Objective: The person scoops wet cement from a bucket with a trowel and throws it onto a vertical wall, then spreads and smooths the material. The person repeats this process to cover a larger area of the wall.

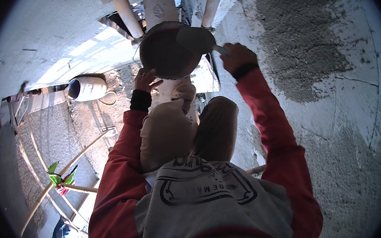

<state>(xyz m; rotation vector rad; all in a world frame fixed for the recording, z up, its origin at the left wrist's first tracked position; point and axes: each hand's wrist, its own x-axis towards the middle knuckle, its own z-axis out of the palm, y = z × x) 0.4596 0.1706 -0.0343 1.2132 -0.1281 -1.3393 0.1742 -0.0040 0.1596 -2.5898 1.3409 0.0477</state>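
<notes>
Over the mortar pan (166, 53), right hand (237, 57) grips a trowel (197, 39).

round dark pan (166, 53) held up from below, rim reddish, mortar-caked. trowel (197, 40) gripped by handle, grey blade laid flat over pan's upper right rim.

I'm up on a building site: fresh grey plaster (296, 51) on the wall (355, 147) beside me, bamboo scaffold poles (126, 11), raw concrete floor (48, 134) far below.
</notes>
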